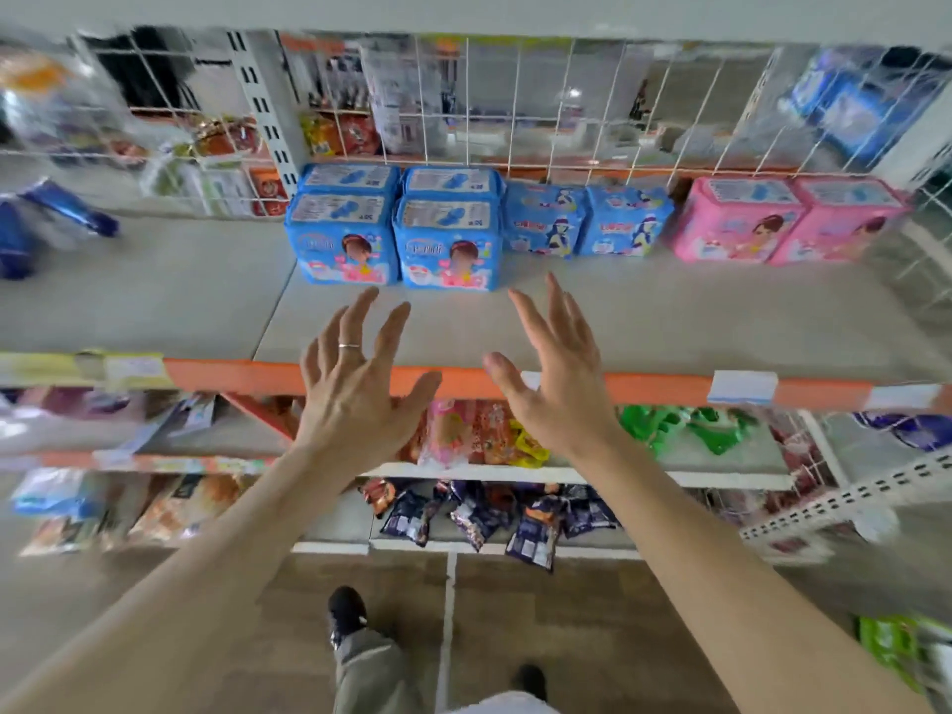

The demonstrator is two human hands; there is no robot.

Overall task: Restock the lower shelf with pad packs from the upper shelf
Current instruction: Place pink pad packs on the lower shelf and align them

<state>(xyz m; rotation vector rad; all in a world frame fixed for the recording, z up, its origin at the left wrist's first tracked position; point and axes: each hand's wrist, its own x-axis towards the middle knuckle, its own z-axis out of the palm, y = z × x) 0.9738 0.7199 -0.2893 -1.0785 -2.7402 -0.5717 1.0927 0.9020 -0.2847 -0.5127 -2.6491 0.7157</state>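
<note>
Blue pad packs (394, 234) stand two deep at the back of the grey shelf (669, 322), with two smaller blue packs (587, 221) and two pink packs (783, 221) to their right. My left hand (355, 383) and my right hand (554, 373) are raised in front of the shelf's orange edge, fingers spread, palms turned toward each other. Both hold nothing and stop short of the front blue packs. A ring sits on a left finger.
A white wire grid (515, 105) backs the shelf. Below the orange edge (644, 386) lie shelves with snack bags (479, 430), green packs (675, 425) and dark sachets (489, 517). More goods fill the bay at left. My feet stand on the tiled floor (592, 610).
</note>
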